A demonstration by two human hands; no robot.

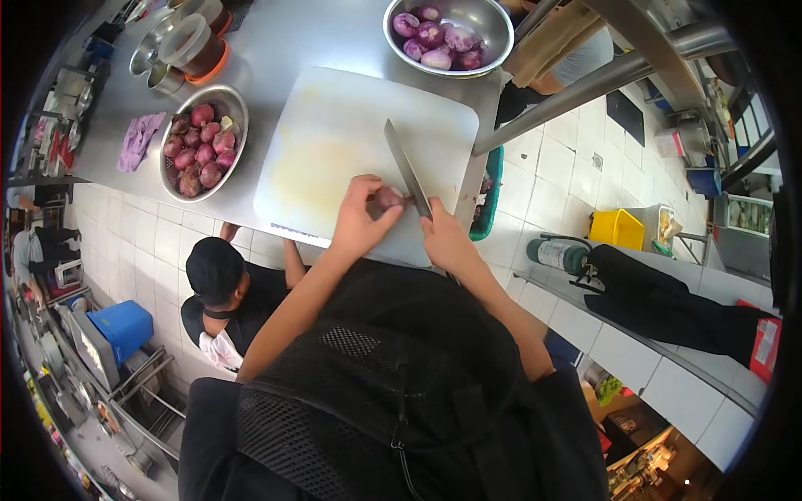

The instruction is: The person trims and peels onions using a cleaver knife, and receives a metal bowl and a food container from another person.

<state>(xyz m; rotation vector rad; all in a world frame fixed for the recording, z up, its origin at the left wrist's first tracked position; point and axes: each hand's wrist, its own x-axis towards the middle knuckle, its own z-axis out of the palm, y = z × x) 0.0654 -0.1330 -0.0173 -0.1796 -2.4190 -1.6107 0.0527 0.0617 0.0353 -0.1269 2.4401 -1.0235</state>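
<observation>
On my feed the left hand (365,219) has a red onion (388,199) pinched between thumb and fingers, over the right half of the white cutting board (334,125), toward its near edge. The right hand (445,238) is closed around the handle of a kitchen knife (403,159), whose blade points toward the board's far edge, its heel beside the onion; I cannot tell whether the two touch. I take this as trimming or peeling that onion. Unpeeled ones fill the colander (245,125) at the steel table's near edge, left of the board; peeled ones sit in the metal bowl (493,29) by the table's right edge, past the board's far right corner. I'd say the next move calls for a short, controlled cut, left fingertips clear of the blade.
</observation>
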